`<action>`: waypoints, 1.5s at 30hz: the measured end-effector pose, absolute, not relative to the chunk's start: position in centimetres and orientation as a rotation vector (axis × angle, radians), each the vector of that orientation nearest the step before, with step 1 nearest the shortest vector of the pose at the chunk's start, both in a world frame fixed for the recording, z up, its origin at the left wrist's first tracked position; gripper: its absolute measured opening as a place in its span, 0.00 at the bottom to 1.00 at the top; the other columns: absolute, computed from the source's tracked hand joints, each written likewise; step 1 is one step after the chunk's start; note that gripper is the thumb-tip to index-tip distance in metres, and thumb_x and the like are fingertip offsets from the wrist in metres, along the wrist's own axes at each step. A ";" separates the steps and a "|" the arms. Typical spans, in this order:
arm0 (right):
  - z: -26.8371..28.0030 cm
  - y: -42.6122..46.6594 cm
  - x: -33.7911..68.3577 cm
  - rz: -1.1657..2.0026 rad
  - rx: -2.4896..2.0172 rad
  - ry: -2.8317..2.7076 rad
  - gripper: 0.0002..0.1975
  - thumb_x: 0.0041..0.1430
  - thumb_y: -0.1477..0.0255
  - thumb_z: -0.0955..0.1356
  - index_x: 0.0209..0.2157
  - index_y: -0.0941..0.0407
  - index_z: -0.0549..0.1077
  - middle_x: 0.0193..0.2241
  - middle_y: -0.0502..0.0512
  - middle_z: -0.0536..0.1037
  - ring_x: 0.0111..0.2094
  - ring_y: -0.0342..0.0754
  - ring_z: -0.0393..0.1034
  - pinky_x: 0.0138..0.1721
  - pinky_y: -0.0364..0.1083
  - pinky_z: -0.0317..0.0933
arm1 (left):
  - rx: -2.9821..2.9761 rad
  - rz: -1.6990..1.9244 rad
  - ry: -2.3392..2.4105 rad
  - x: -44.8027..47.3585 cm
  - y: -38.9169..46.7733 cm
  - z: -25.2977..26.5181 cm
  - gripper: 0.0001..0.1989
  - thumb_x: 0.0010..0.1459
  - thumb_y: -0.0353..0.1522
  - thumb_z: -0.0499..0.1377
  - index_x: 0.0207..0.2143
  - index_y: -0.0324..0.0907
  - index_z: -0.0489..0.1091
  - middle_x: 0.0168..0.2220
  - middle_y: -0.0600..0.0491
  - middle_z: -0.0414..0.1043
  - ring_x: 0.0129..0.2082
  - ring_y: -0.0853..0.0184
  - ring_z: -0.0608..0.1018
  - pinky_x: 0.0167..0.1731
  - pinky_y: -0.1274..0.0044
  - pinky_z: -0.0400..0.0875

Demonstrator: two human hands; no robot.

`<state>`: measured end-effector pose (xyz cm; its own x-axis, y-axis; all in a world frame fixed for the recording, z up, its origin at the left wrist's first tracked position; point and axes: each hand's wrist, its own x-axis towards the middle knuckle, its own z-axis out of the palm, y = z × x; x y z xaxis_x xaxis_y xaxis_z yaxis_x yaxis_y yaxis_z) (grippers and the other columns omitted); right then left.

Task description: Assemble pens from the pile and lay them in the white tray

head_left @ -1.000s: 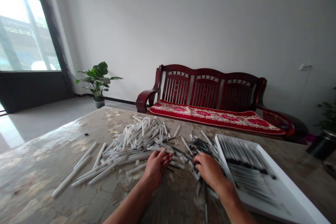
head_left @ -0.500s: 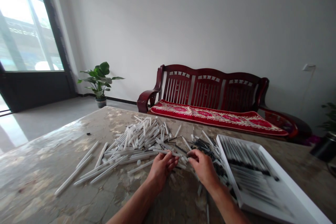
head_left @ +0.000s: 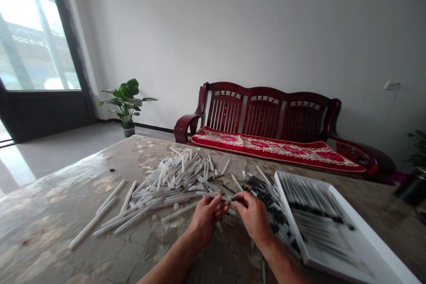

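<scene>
My left hand (head_left: 206,215) is closed around a white pen barrel (head_left: 209,195), which lies level and points left. At the barrel's right end my right hand (head_left: 254,215) pinches a small black pen part (head_left: 233,199), touching or almost touching the barrel. Whether the two are joined I cannot make out. Beyond my left hand is a heap of white pen barrels (head_left: 176,173). Behind and right of my right hand lie many black pen parts (head_left: 258,186), partly hidden by that hand.
A white tray (head_left: 304,242) with rows of black-ended pens (head_left: 316,199) stands to the right on the patterned table (head_left: 43,222). Several loose barrels (head_left: 96,222) lie at the left. Beyond the table are a red wooden bench (head_left: 262,115) and a potted plant (head_left: 126,102).
My right hand has moved left towards my left hand, bringing the black part to the barrel's end. The left hand has hardly moved.
</scene>
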<state>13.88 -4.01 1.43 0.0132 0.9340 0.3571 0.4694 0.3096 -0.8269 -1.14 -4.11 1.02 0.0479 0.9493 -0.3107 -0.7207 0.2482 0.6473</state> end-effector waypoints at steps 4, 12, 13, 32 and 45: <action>1.5 -4.0 14.0 0.532 -1.323 -1.611 0.06 0.53 0.70 0.68 0.31 0.54 0.77 0.29 0.53 0.81 0.31 0.49 0.75 0.35 0.43 0.66 | 0.352 1.309 0.800 -1.1 -4.1 1.2 0.05 0.59 0.22 0.59 0.31 0.37 0.67 0.25 0.50 0.77 0.26 0.68 0.82 0.30 0.79 0.79; 1.3 -4.0 13.9 0.508 -1.317 -1.636 0.05 0.53 0.71 0.68 0.30 0.54 0.77 0.28 0.52 0.81 0.30 0.48 0.75 0.34 0.42 0.65 | 0.357 1.324 0.796 -1.1 -4.0 1.0 0.05 0.57 0.23 0.62 0.30 0.38 0.68 0.25 0.51 0.77 0.26 0.68 0.82 0.30 0.79 0.79; 1.2 -4.0 13.9 0.507 -1.314 -1.636 0.05 0.53 0.71 0.68 0.30 0.54 0.77 0.28 0.52 0.81 0.30 0.48 0.75 0.34 0.42 0.65 | 0.363 1.329 0.794 -1.1 -4.0 0.9 0.06 0.56 0.23 0.63 0.30 0.38 0.68 0.25 0.51 0.77 0.26 0.68 0.82 0.30 0.79 0.79; 0.5 -4.2 13.8 0.568 -1.409 -1.684 0.16 0.62 0.61 0.61 0.28 0.54 0.73 0.21 0.53 0.77 0.22 0.46 0.70 0.23 0.41 0.58 | 0.488 1.359 0.771 -0.9 -4.6 0.4 0.17 0.41 0.32 0.74 0.30 0.39 0.69 0.25 0.52 0.79 0.27 0.67 0.82 0.31 0.78 0.78; 1.8 -5.0 13.8 0.332 -1.372 -1.884 0.17 0.65 0.63 0.59 0.27 0.55 0.72 0.25 0.55 0.78 0.29 0.47 0.72 0.31 0.42 0.58 | 0.541 1.353 0.811 -0.9 -4.4 0.2 0.16 0.41 0.33 0.73 0.29 0.38 0.70 0.25 0.52 0.78 0.26 0.67 0.81 0.28 0.79 0.77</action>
